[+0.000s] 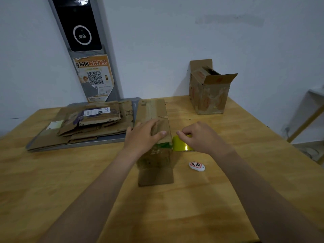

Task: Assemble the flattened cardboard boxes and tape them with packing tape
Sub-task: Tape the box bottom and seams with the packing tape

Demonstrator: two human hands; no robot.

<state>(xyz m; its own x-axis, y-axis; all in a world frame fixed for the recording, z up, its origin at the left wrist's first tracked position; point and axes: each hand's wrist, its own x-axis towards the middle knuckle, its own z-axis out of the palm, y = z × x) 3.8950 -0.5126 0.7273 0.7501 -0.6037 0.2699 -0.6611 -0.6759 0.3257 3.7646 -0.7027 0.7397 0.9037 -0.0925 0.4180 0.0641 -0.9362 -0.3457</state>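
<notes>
Taping the box: pressing down with flat left hand, pinching yellow tape in right hand. Next, likely pulling it across.

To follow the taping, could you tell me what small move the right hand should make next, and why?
Probably press the tape down onto the right side of the box. The left hand lies flat on the box top, steadying it, while the right hand pinches the yellow tape, stretched free from the box's near edge.
</notes>
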